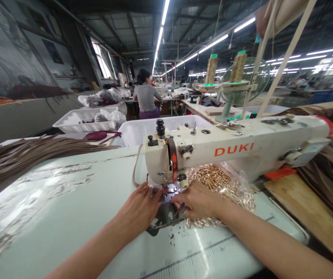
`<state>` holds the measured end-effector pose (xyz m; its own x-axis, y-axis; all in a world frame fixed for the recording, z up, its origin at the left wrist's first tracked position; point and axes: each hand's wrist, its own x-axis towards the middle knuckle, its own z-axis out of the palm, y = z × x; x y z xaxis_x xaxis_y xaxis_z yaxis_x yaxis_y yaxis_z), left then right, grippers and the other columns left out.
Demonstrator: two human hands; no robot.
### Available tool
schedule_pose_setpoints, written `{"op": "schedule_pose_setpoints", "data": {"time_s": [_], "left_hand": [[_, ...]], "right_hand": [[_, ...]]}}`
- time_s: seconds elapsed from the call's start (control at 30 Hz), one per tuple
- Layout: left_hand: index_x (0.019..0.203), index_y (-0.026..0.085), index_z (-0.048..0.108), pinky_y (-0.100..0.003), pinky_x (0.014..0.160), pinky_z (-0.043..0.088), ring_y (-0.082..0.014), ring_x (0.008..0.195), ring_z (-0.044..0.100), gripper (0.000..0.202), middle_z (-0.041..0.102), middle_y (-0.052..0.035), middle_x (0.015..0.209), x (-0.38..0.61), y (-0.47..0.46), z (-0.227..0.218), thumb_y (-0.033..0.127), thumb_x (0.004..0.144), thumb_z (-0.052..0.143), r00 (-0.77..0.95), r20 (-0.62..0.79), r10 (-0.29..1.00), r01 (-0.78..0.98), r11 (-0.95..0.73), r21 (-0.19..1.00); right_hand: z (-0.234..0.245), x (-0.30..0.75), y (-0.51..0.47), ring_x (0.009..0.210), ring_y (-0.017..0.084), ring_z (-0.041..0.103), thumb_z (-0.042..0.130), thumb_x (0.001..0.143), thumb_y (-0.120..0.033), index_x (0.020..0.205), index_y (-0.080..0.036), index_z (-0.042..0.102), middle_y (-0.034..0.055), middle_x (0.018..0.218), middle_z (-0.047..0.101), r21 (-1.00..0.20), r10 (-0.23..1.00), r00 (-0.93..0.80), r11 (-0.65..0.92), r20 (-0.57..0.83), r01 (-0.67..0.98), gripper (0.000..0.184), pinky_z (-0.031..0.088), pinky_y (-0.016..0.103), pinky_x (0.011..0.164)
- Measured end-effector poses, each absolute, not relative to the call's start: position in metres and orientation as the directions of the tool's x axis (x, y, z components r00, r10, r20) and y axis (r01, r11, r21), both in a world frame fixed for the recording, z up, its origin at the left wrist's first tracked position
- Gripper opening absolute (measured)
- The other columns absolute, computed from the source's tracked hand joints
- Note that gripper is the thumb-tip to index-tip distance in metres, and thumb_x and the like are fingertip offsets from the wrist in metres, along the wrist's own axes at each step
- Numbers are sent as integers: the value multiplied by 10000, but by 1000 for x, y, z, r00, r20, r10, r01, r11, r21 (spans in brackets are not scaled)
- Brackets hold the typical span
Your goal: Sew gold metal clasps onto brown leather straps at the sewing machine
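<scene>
**Left hand** (pixel 142 204): lower centre of the frame. It lies palm down with the fingers spread flat and closed round nothing. The fingertips press at the dark needle plate (pixel 166 217), beside the presser foot (pixel 172 188).

**Right hand** (pixel 199 199): just right of the foot, with the fingers bent toward it and the tips on the work. Whether they pinch or only press cannot be told.

**Strap** (pixel 134 169): thin and brown. It rises from the left fingertips and curves up past the left end of the machine head. The end at the needle is hidden by fingers.

**Sewing machine** (pixel 233 149): white, marked "DUKI", running from centre to right.

**Bag of gold rings** (pixel 221 180): clear plastic, behind the right hand and touching the wrist.

**Bundle of brown straps** (pixel 23 157): left of the frame, well apart from the hands.

**White bins** (pixel 137 131), **thread cones** (pixel 238 66): behind the machine.

**Seated person** (pixel 146 99): upper centre, back turned.

**Handling note (judgement):** The strap likely feeds best held flat and square to the foot. Both sets of fingertips should stay beside the needle line, never under it. The trailing loop needs slack, and the ring bag should stay clear of the right wrist.
</scene>
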<state>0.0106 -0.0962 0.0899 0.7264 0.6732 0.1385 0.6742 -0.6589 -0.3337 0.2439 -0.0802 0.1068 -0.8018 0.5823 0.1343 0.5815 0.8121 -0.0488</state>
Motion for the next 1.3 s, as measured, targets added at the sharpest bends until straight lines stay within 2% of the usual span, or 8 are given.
{"op": "schedule_pose_setpoints", "data": {"time_s": [0.1, 0.23, 0.47, 0.63, 0.77, 0.93, 1.07, 1.3], "left_hand": [[1352, 64, 450, -476, 1031, 350, -278, 946, 625, 535, 678, -153, 1002, 16, -103, 88, 104, 824, 530, 712, 46, 701, 619, -596, -511], [1314, 133, 502, -431, 920, 438, -237, 730, 656, 520, 691, -83, 798, 16, -97, 95, 45, 802, 529, 706, 9, 709, 607, -598, -524], [1334, 326, 470, -210, 481, 405, -166, 529, 594, 512, 596, 22, 654, -10, -68, 115, 84, 884, 493, 763, -46, 644, 614, -745, -260], [1313, 350, 509, -181, 437, 379, -132, 480, 578, 354, 587, 36, 604, -15, -62, 128, 254, 986, 415, 747, -142, 650, 658, -753, 15], [1372, 341, 437, -126, 355, 334, -73, 353, 508, 467, 582, 77, 580, -17, -67, 139, 147, 963, 325, 717, -281, 638, 697, -655, 291], [1304, 302, 521, -277, 725, 536, -206, 800, 644, 597, 648, -18, 905, -11, -83, 138, 334, 743, 721, 758, -124, 641, 652, -736, 181], [1382, 216, 439, -422, 1036, 421, -305, 1171, 522, 899, 525, -123, 1301, -1, -105, 126, 549, 623, 786, 725, -74, 685, 686, -708, 167], [1416, -37, 303, -490, 1078, 352, -388, 1343, 303, 1096, 267, -279, 1451, 27, -141, 107, 733, 692, 594, 659, -116, 743, 752, -650, 110]], "right_hand": [[106, 244, -80, 595, 162, 588, 503, 826, -294, 897, -246, 623, -8, 657, 663, -56, 582, -802, 813, 135, 580, 147, 286, 273, 545], [107, 243, -81, 606, 163, 600, 501, 834, -296, 883, -242, 623, -6, 666, 666, -63, 590, -798, 807, 122, 587, 142, 296, 277, 541], [106, 244, -81, 583, 148, 584, 514, 818, -258, 875, -243, 596, -24, 685, 676, -73, 576, -808, 817, 124, 572, 101, 295, 281, 554], [105, 244, -82, 564, 143, 566, 495, 827, -263, 874, -250, 582, -27, 670, 663, -65, 579, -805, 815, 130, 576, 100, 266, 288, 538], [104, 244, -82, 572, 140, 561, 500, 838, -266, 892, -248, 591, -22, 675, 658, -52, 574, -806, 818, 143, 573, 107, 263, 286, 529], [105, 242, -82, 564, 146, 570, 501, 854, -274, 922, -250, 610, -11, 688, 679, -23, 584, -801, 810, 135, 586, 131, 294, 289, 525], [104, 241, -82, 584, 159, 598, 512, 830, -252, 895, -251, 603, -12, 692, 690, -20, 612, -783, 789, 113, 614, 112, 317, 289, 537], [104, 242, -82, 661, 181, 636, 487, 862, -287, 920, -251, 595, 10, 763, 711, -25, 619, -779, 784, 101, 620, 128, 333, 295, 575]]}}
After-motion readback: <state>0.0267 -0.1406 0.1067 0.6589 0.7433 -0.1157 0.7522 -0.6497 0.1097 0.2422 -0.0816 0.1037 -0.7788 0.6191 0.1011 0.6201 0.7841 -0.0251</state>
